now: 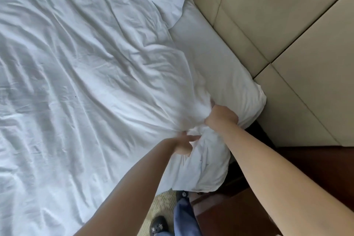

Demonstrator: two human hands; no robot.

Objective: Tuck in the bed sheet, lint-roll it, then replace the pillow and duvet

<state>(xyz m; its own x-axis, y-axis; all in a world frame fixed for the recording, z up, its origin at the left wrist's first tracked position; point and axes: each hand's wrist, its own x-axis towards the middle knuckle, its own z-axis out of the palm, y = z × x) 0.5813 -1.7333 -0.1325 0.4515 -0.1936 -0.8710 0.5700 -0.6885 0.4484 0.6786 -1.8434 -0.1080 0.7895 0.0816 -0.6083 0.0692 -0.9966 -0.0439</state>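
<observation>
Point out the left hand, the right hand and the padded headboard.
left hand (183,144): head view, on the back of the hand gripping white fabric.
right hand (223,116): head view, on the knuckles bunched in the fabric.
padded headboard (268,15): head view, on a beige panel.

No readable text, label, brand, number or sign shows anywhere in view.

You have one head view, looking steeply down from above the bed corner, close, headboard to its right.
</observation>
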